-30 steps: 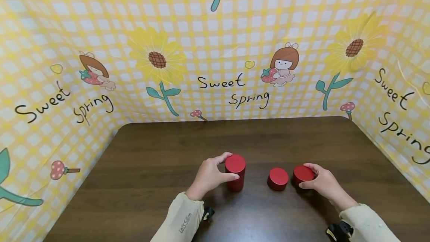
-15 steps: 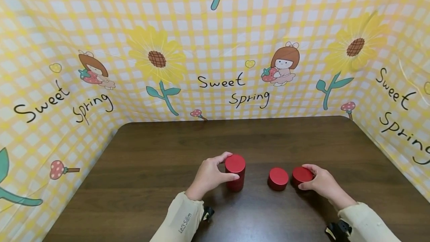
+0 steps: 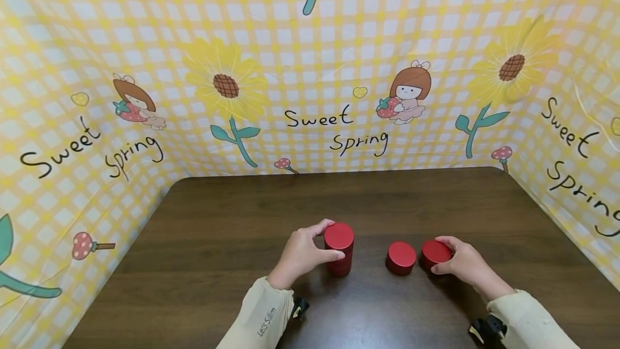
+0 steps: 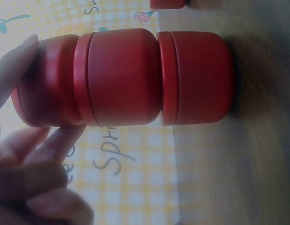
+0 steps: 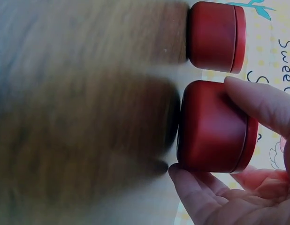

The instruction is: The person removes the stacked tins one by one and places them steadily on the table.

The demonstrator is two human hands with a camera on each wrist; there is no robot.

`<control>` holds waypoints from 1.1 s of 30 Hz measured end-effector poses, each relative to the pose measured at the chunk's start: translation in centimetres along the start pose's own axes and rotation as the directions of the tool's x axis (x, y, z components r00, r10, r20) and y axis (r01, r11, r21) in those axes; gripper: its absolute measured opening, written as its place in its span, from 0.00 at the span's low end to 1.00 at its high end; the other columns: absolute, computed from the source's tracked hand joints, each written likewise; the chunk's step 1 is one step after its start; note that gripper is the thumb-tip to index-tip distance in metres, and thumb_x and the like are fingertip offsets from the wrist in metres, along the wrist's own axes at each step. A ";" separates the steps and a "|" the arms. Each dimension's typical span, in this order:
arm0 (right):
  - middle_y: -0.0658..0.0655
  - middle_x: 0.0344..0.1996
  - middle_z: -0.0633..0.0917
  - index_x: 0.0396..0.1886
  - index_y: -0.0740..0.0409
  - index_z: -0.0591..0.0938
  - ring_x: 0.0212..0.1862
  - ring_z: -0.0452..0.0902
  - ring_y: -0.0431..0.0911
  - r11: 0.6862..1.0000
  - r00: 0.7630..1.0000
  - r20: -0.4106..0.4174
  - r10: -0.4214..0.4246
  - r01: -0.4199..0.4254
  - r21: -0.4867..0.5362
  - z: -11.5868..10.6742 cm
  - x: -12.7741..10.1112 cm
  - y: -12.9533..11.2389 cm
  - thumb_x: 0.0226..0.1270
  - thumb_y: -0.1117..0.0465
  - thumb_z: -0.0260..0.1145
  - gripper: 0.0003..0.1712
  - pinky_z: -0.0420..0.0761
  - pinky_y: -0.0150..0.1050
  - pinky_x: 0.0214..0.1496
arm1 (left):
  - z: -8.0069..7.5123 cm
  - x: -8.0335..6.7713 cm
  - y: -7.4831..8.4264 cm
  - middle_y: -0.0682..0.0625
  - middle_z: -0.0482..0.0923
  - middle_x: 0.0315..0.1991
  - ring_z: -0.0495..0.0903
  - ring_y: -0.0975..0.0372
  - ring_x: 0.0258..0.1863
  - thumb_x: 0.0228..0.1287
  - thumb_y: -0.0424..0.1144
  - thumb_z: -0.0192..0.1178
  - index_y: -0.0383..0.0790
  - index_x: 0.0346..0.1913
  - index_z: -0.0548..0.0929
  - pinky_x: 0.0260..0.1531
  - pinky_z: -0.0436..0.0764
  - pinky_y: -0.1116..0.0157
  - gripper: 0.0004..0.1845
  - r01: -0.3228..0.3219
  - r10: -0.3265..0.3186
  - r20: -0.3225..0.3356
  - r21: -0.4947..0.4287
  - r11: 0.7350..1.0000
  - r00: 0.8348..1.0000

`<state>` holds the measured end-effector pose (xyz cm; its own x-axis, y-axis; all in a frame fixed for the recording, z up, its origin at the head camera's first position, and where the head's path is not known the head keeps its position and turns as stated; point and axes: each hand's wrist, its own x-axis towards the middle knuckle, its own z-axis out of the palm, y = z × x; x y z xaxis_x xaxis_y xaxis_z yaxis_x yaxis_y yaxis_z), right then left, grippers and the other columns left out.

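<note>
Up close, stacked tins point(image 4: 131, 84), three tiers

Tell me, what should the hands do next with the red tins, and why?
Probably the right hand should lift the red tin it grips and carry it toward the stack. The left hand holds that stack of three upright, as the left wrist view shows, and two single tins, this one and the middle tin, sit beside it on the table.
</note>
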<state>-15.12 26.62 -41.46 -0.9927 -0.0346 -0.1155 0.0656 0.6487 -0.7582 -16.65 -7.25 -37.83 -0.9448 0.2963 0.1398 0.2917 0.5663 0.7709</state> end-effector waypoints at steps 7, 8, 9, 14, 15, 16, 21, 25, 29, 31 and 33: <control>0.68 0.44 0.80 0.59 0.75 0.69 0.43 0.75 0.54 1.000 1.000 0.020 0.015 -0.015 0.004 -0.1 0.1 -0.2 0.45 0.68 0.75 0.39 0.73 0.42 0.40 | 0.0 0.0 0.0 0.45 0.80 0.53 0.77 0.51 0.53 0.48 0.44 0.75 0.39 0.59 0.79 0.51 0.74 0.50 0.33 0.011 -0.011 0.001 -0.011 1.000 1.000; 0.68 0.44 0.80 0.58 0.75 0.69 0.43 0.75 0.54 1.000 1.000 0.021 0.016 -0.016 0.003 -0.1 0.1 -0.2 0.45 0.68 0.75 0.39 0.73 0.42 0.40 | 0.0 0.0 0.0 0.45 0.80 0.53 0.77 0.51 0.53 0.48 0.45 0.75 0.39 0.59 0.79 0.51 0.75 0.50 0.33 0.006 -0.006 0.000 -0.005 1.000 1.000; 0.68 0.43 0.80 0.58 0.75 0.69 0.43 0.75 0.54 1.000 1.000 0.023 0.015 -0.015 0.002 -0.1 0.1 -0.2 0.45 0.68 0.75 0.39 0.73 0.42 0.40 | 0.0 0.0 0.0 0.45 0.80 0.53 0.77 0.51 0.53 0.48 0.45 0.75 0.39 0.59 0.79 0.51 0.75 0.50 0.33 0.002 -0.002 -0.001 -0.001 1.000 1.000; 0.68 0.43 0.79 0.58 0.75 0.69 0.42 0.74 0.54 1.000 1.000 0.025 0.010 -0.010 -0.001 -0.1 0.1 -0.2 0.44 0.69 0.75 0.39 0.73 0.42 0.40 | 0.0 0.0 0.0 0.45 0.81 0.51 0.78 0.51 0.52 0.47 0.45 0.75 0.39 0.59 0.79 0.50 0.75 0.50 0.33 -0.012 0.012 -0.002 0.020 1.000 1.000; 0.68 0.43 0.79 0.58 0.75 0.69 0.42 0.74 0.54 1.000 1.000 0.026 0.008 -0.008 -0.001 -0.1 0.1 -0.2 0.44 0.69 0.75 0.39 0.73 0.42 0.40 | 0.0 0.0 0.0 0.45 0.81 0.51 0.78 0.51 0.52 0.47 0.45 0.75 0.40 0.59 0.79 0.50 0.75 0.51 0.33 -0.010 0.010 -0.001 0.020 1.000 1.000; 0.68 0.43 0.79 0.58 0.75 0.69 0.42 0.74 0.54 1.000 1.000 0.025 0.007 -0.007 0.000 -0.1 0.1 -0.2 0.44 0.69 0.75 0.39 0.73 0.42 0.40 | 0.0 0.0 0.0 0.46 0.82 0.51 0.78 0.51 0.52 0.47 0.45 0.75 0.40 0.58 0.79 0.50 0.75 0.51 0.33 -0.009 0.009 0.000 0.021 1.000 1.000; 0.68 0.44 0.79 0.58 0.75 0.68 0.43 0.74 0.54 1.000 0.999 0.032 0.010 -0.011 0.006 -0.1 0.1 -0.3 0.45 0.69 0.74 0.39 0.73 0.43 0.40 | 0.0 -0.1 0.1 0.46 0.81 0.51 0.78 0.51 0.52 0.48 0.45 0.75 0.40 0.59 0.79 0.50 0.75 0.50 0.33 0.001 -0.001 0.004 0.021 1.000 1.000; 0.70 0.45 0.78 0.58 0.76 0.67 0.44 0.74 0.56 1.000 0.999 0.038 0.005 -0.006 0.007 -0.1 0.1 -0.3 0.45 0.70 0.74 0.39 0.74 0.44 0.41 | -0.1 -0.1 0.2 0.45 0.81 0.52 0.78 0.51 0.53 0.48 0.45 0.75 0.41 0.59 0.79 0.51 0.75 0.50 0.33 0.012 -0.012 0.005 0.009 1.000 1.000; 0.70 0.46 0.77 0.58 0.76 0.67 0.44 0.73 0.56 1.000 0.999 0.046 0.014 -0.015 0.011 0.0 0.1 -0.3 0.44 0.72 0.73 0.40 0.75 0.45 0.42 | -0.1 0.0 0.1 0.45 0.80 0.53 0.77 0.51 0.54 0.48 0.45 0.75 0.40 0.60 0.78 0.52 0.74 0.50 0.34 0.021 -0.021 0.009 0.002 1.000 1.000; 0.70 0.46 0.77 0.59 0.76 0.67 0.44 0.73 0.57 1.000 0.999 0.049 0.017 -0.018 0.012 0.0 0.1 -0.3 0.44 0.72 0.73 0.40 0.75 0.46 0.42 | -0.1 0.0 0.1 0.45 0.80 0.54 0.76 0.51 0.55 0.48 0.45 0.75 0.39 0.60 0.78 0.52 0.74 0.49 0.34 0.026 -0.025 0.012 -0.003 1.000 1.000; 0.71 0.47 0.77 0.59 0.76 0.67 0.45 0.73 0.57 1.000 0.999 0.046 0.018 -0.018 0.016 0.1 0.1 -0.3 0.44 0.73 0.73 0.40 0.75 0.47 0.43 | 0.0 0.0 0.1 0.45 0.79 0.55 0.76 0.50 0.55 0.48 0.45 0.75 0.39 0.60 0.78 0.52 0.74 0.49 0.34 0.027 -0.027 0.011 -0.008 1.000 1.000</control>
<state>-15.22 26.35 -41.28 -0.9856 -0.0583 -0.1585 0.0855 0.6373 -0.7658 -16.65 -7.25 -37.76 -0.9505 0.2897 0.1124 0.2651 0.5675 0.7796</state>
